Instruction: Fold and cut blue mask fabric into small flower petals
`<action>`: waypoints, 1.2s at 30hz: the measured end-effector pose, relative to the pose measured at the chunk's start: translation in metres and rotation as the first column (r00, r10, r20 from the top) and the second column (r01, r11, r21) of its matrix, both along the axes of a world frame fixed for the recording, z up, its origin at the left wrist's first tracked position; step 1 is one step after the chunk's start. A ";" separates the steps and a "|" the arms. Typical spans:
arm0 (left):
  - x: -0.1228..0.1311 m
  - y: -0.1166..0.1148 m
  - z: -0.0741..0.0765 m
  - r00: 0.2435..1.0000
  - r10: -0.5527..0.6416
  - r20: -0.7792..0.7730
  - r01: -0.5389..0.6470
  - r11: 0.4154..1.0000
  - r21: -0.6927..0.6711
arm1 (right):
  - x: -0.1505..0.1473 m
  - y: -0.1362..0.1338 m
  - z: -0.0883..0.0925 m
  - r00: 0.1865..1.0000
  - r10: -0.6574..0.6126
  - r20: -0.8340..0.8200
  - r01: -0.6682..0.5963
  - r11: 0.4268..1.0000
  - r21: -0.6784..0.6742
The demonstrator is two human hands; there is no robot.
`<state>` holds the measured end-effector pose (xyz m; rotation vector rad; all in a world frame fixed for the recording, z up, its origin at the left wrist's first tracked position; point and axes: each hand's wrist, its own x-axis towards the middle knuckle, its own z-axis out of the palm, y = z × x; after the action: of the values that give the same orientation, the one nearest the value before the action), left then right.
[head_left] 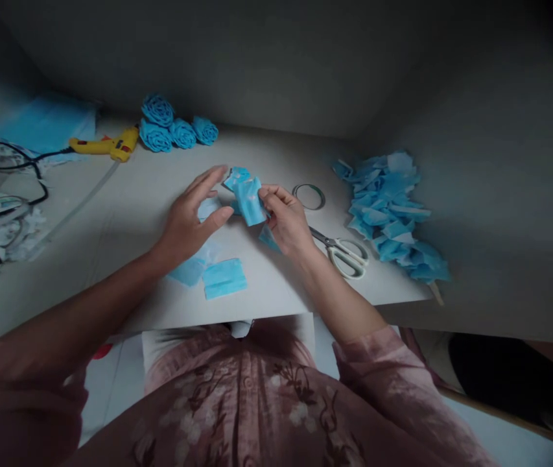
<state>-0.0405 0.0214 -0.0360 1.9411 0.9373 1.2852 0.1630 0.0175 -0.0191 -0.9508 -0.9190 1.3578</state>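
Observation:
My right hand [288,217] pinches a small piece of blue fabric [249,202] between thumb and fingers above the table. Another bit of the blue material shows just behind it. Beside it, to the left, my left hand [193,211] is open, with the thumb and fingers spread apart. Whether its fingertips touch the fabric I cannot tell. Below the hands lie a flat blue rectangle [225,279] and a paler blue piece [189,271]. Scissors [347,256] with white handles rest right of my right hand, partly hidden by it. A roll of tape [309,196] lies behind them.
Several blue fabric roses [157,111] are grouped at the back. Left of them are a yellow glue gun [124,144], its black cord [37,170], white scraps [8,227] and a blue stack [50,123]. A heap of blue pieces [388,207] runs down the right side.

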 end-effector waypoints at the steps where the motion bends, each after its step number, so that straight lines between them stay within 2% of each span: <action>1: 0.002 -0.003 0.003 1.000 -0.029 -0.005 0.029 0.999 -0.019 | 0.000 0.000 0.000 1.000 0.002 -0.003 -0.002 1.000 -0.003; 5: 0.009 -0.011 0.006 0.985 -0.160 0.059 0.169 0.964 -0.203 | -0.001 -0.002 -0.002 0.999 0.037 -0.029 -0.038 0.999 -0.021; 8: 0.012 -0.010 0.003 0.957 -0.226 0.184 0.279 0.892 -0.355 | 0.000 -0.003 -0.001 0.995 0.084 -0.054 -0.086 0.995 -0.045; 11: 0.016 -0.009 0.002 0.926 -0.230 0.300 0.347 0.833 -0.431 | 0.001 -0.006 0.002 0.985 0.154 -0.078 -0.159 0.986 -0.053; 14: 0.018 -0.006 -0.001 0.910 -0.134 0.393 0.325 0.819 -0.473 | 0.002 -0.008 0.004 0.979 0.200 -0.051 -0.201 0.979 -0.034; 16: 0.017 -0.004 -0.003 0.893 -0.058 0.445 0.302 0.812 -0.500 | 0.004 -0.010 0.005 0.984 0.177 0.024 -0.177 0.984 0.013; 18: 0.016 -0.003 -0.003 0.881 -0.021 0.472 0.304 0.790 -0.532 | 0.006 -0.010 0.004 0.988 0.083 0.132 -0.096 0.991 0.095; 21: 0.012 -0.002 0.000 0.889 -0.038 0.457 0.320 0.765 -0.559 | 0.009 -0.007 0.001 0.962 -0.087 0.258 0.031 0.976 0.214; 23: 0.011 -0.003 0.002 0.895 -0.062 0.441 0.325 0.766 -0.554 | 0.010 -0.005 -0.001 0.951 -0.111 0.287 0.046 0.973 0.224; 27: 0.011 -0.003 0.002 0.900 -0.108 0.423 0.339 0.782 -0.523 | 0.009 -0.002 -0.006 0.945 0.000 0.328 -0.055 0.986 0.159; 32: 0.013 -0.005 0.004 0.920 -0.117 0.373 0.313 0.793 -0.523 | 0.005 -0.004 -0.008 0.934 0.151 0.324 -0.204 0.969 0.137; 36: 0.015 -0.008 0.010 0.930 -0.099 0.355 0.287 0.799 -0.528 | 0.002 -0.008 -0.007 0.943 0.176 0.283 -0.207 0.974 0.086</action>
<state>-0.0253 0.0137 -0.0260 1.2775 0.8135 0.9950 0.1647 0.0095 -0.0258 -0.9965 -1.3166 1.3389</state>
